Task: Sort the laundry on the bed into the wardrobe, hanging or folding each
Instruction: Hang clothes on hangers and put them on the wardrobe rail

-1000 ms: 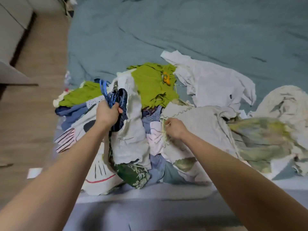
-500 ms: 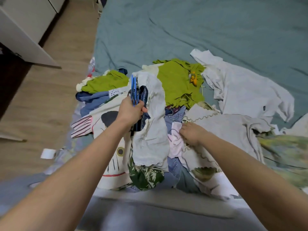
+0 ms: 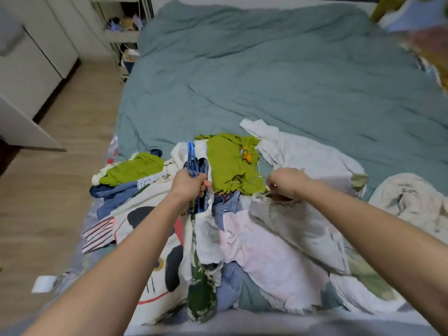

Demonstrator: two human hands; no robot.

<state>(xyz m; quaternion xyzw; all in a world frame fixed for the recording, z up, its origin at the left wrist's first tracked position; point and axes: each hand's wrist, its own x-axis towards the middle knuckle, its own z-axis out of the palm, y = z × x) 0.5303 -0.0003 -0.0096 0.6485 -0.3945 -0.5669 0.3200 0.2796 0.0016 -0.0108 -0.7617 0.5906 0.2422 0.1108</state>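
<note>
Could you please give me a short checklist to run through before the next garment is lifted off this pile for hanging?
1. Hangers in hand: ok; the left hand grips the blue hangers.
2. Clothes draped on those hangers staying put: ok; the white and leafy green pieces hang below the fist.
3. Next garment gripped: ok; the right hand pinches the pale grey garment at its edge.
4. That garment free of the pile: cannot tell.
5. Wardrobe ready: cannot tell; only a white door shows at the left.

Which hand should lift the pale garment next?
Right. The right hand already pinches the pale garment's edge, while the left hand grips blue hangers with clothes hanging from them.
</note>
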